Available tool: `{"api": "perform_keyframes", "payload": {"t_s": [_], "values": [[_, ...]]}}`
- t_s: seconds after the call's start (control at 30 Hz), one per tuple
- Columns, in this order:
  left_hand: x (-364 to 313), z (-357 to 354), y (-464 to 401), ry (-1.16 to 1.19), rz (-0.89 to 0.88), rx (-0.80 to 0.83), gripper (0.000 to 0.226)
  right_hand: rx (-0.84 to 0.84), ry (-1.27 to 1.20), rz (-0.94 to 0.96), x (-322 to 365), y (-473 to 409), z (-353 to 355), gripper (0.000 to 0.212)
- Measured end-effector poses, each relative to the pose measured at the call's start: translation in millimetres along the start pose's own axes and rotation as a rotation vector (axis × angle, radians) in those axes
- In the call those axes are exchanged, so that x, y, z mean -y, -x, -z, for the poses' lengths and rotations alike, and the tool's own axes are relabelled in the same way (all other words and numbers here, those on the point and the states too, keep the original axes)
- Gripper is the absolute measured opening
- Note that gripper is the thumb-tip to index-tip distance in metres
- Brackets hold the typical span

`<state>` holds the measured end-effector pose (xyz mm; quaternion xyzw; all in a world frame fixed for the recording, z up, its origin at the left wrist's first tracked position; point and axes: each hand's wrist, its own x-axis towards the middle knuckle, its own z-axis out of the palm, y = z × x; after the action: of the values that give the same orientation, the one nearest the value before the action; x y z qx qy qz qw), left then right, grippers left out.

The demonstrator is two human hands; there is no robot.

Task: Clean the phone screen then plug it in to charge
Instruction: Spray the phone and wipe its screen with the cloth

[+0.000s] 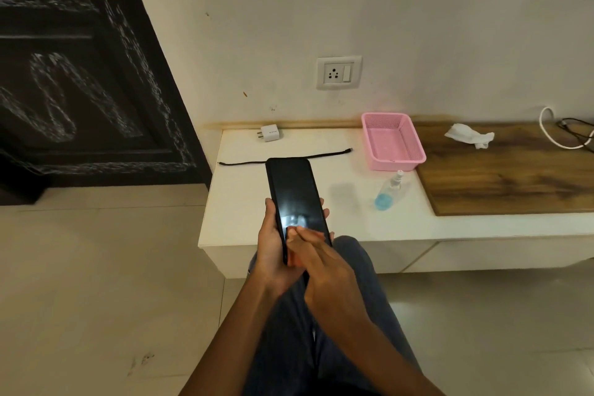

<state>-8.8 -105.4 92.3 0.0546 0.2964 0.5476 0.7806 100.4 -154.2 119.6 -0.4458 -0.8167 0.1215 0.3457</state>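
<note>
So the phone (294, 193) is up in the air over the near edge of the white tabletop (244, 202), screen facing up and dark, with a bit of glare near the bottom. The left hand (273, 251) grips it from underneath, thumb on the left edge and fingertips poking out along the right edge. The right hand (321, 264) has its fingers stretched out flat, pressing on the lower part of the screen, not grabbing anything.

Just behind the phone a black cable (328, 154) lies stretched out across the tabletop, and a white charger plug (270, 132) sits further back by the wall. The wall socket (338, 72) is above that, a bit to the right. Right of the phone there's a small spray bottle (388, 191) with blue liquid, then a pink basket (393, 141) behind it. Further right is a wooden board (514, 177) with a crumpled white cloth (467, 135) on it, plus some white and black cords (565, 132) at the far edge.
</note>
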Motion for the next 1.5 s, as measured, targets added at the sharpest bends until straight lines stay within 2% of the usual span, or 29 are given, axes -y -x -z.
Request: {"api": "perform_keyframes", "payload": {"t_s": [0.1,0.2,0.37,0.6,0.77,0.9,1.1,1.33,1.5], "values": [[0,2,1,0.002,0.012,-0.002,0.074,0.001,-0.016,0.073,3,4,-2,0.042],[0,2,2,0.049,-0.007,0.045,0.076,0.011,0.022,0.114,-13,4,4,0.043],[-2,-3,3,0.177,-0.039,0.072,0.074,0.004,0.087,0.051,-38,7,13,0.044],[-4,1,3,0.107,-0.051,0.032,0.077,-0.104,0.067,0.028,-22,9,1,0.034],[-5,2,3,0.038,-0.02,0.017,0.077,-0.054,-0.013,0.125,-3,6,-9,0.027],[-5,1,6,0.059,-0.036,0.024,0.075,-0.021,0.017,0.176,-19,7,-2,0.04],[-6,2,4,0.097,-0.054,0.034,0.07,-0.027,0.081,0.113,-46,11,16,0.037],[-5,0,4,0.052,-0.059,0.023,0.072,-0.109,0.06,0.109,-25,9,3,0.028],[-5,0,4,0.006,-0.002,0.035,0.077,-0.066,0.006,0.167,-9,6,-8,0.032]]}}
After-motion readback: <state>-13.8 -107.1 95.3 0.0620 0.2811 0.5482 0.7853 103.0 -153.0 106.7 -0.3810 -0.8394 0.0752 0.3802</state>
